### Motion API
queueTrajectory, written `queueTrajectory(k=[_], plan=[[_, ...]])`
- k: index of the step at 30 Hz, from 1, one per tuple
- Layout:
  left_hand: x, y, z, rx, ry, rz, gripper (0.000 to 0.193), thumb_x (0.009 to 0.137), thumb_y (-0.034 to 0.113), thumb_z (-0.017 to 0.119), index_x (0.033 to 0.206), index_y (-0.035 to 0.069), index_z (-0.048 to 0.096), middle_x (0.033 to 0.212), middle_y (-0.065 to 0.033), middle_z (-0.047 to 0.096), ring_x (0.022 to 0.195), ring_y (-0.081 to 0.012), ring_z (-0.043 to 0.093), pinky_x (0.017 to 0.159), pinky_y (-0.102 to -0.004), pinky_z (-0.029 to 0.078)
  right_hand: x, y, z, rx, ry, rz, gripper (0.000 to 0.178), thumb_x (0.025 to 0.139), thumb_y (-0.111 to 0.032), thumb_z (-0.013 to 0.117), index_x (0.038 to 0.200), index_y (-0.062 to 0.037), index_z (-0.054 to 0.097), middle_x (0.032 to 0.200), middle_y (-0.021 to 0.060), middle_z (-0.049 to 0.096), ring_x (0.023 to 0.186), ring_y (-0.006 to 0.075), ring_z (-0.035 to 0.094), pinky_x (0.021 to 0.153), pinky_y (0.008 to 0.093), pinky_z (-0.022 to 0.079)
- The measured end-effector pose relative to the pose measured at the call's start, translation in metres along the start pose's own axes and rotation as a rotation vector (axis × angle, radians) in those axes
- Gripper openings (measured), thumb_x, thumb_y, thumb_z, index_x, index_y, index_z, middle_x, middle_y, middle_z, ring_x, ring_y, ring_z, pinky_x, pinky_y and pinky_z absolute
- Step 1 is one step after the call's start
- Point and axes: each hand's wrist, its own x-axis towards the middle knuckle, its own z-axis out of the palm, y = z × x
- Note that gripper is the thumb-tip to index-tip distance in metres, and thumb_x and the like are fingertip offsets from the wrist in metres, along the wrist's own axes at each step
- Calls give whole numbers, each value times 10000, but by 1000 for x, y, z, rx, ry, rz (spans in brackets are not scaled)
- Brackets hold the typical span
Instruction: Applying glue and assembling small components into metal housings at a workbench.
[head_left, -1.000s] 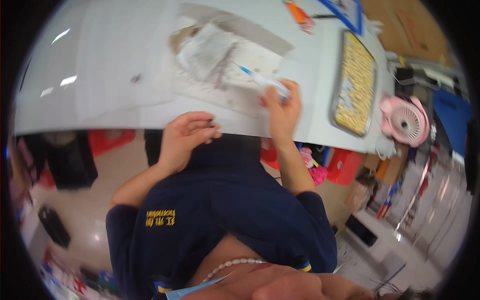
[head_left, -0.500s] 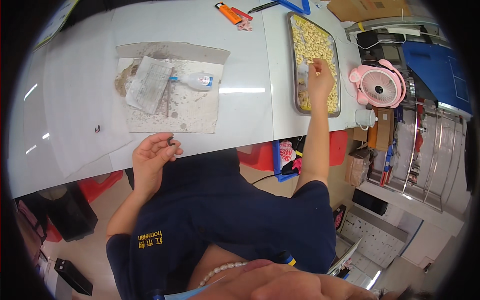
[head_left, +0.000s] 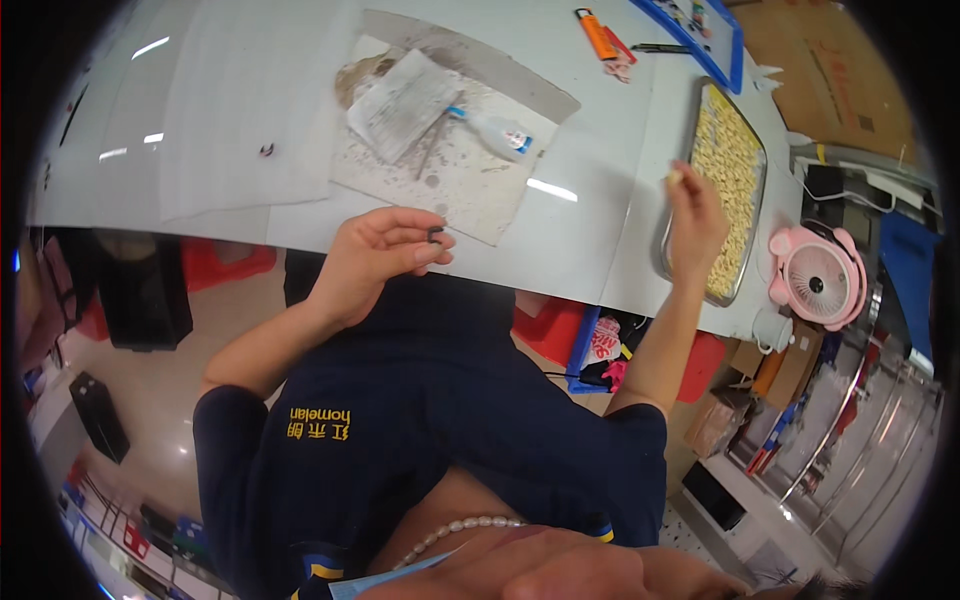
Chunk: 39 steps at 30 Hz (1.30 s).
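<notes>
Near the table's front edge, my left hand [head_left: 385, 252] pinches a small dark curved piece [head_left: 436, 235] between thumb and fingers. My right hand [head_left: 698, 222] is over the left edge of a metal tray [head_left: 664, 262], its fingertips closed on a small pale yellow piece [head_left: 675, 177]. Many similar pale yellow pieces [head_left: 738, 150] fill the tray. Between the hands lies a stained cardboard sheet [head_left: 478, 205]. On it rest a folded printed paper [head_left: 405, 105], a clear squeeze bottle [head_left: 498, 134] with a blue tip, and a thin stick [head_left: 430, 150].
Another small dark piece [head_left: 267, 150] lies on a white sheet [head_left: 245, 90] at left. At the back are an orange lighter [head_left: 595, 35], a black pen-like tool [head_left: 662, 48] and a blue-rimmed tray [head_left: 738, 55]. A pink fan [head_left: 818, 278] and a white mug [head_left: 771, 328] stand at right.
My right hand has drawn back from the middle of the tray to its left edge with a pale yellow piece. My left hand still holds the dark curved piece. The whole view has turned.
</notes>
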Motion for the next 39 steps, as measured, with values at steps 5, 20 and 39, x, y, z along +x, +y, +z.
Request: queueTrajectory(k=[5, 20, 39], plan=[[-3, 4, -4, -86, -48, -24, 268, 819, 20, 611, 1081, -6, 567, 992, -105, 638, 907, -141, 616, 729, -212, 483, -57, -92, 62, 365, -338, -397, 306, 677, 26, 701, 967, -52, 647, 896, 91, 652, 767, 182, 617, 702, 247, 491], [-10, 7, -20, -182, -108, -79, 238, 823, 90, 637, 1044, 8, 605, 915, -54, 647, 819, -90, 604, 719, -191, 479, -62, -134, 102, 306, -203, -746, 327, 589, -18, 729, 905, -86, 676, 887, 28, 635, 822, 216, 565, 693, 293, 471], [-4, 1, -4, -91, -324, -44, 165, 838, 102, 622, 977, 16, 604, 940, -40, 623, 862, -84, 579, 799, -215, 460, -71, -116, 80, 751, -501, -456, 282, 668, -68, 719, 942, -65, 650, 952, 57, 629, 906, 237, 587, 767, 317, 481]])
